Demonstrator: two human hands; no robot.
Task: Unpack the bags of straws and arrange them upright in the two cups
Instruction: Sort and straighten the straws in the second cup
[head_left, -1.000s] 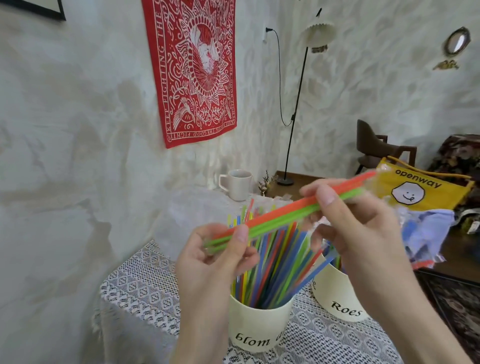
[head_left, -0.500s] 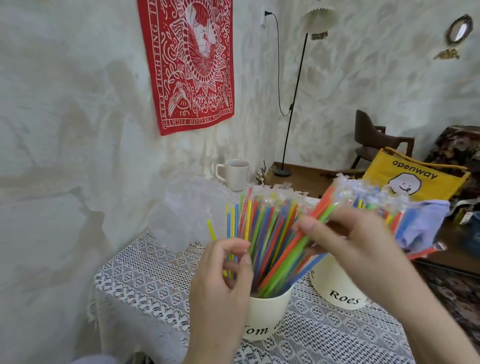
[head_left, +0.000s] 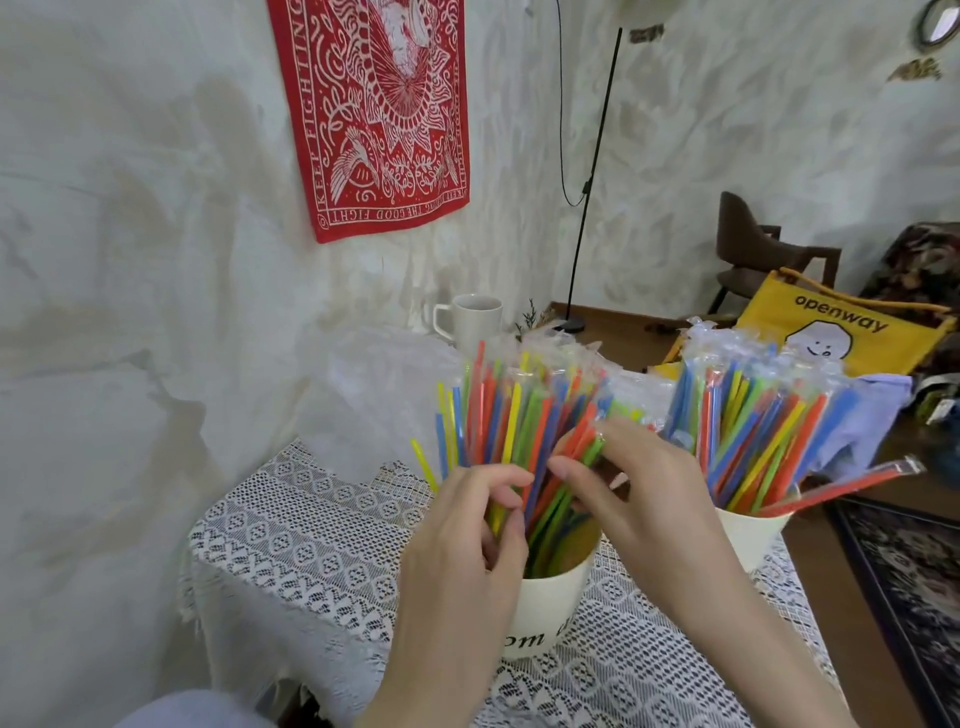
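From the head camera, the near cream cup (head_left: 545, 608) is standing on the lace tablecloth (head_left: 311, 561), and everything else is placed from it. A dense bundle of wrapped straws (head_left: 519, 415) is standing upright in this cup, fanning outward above its rim. The left hand (head_left: 457, 561) is hovering at the cup's left rim, fingers curled and pinching a few straws low down. The right hand (head_left: 639, 499) is reaching in from the cup's right, thumb and fingers pinching orange and green straws at mid-height. To the cup's right, the second cup (head_left: 748, 535) is sitting near the table's right edge, its straws (head_left: 758, 415) leaning out, one red straw (head_left: 841, 488) overhanging the floor. Behind the cup, crumpled clear bags (head_left: 374, 384) and a white mug (head_left: 475, 319) are sitting near the wall. Bare tablecloth is lying to the cup's left.
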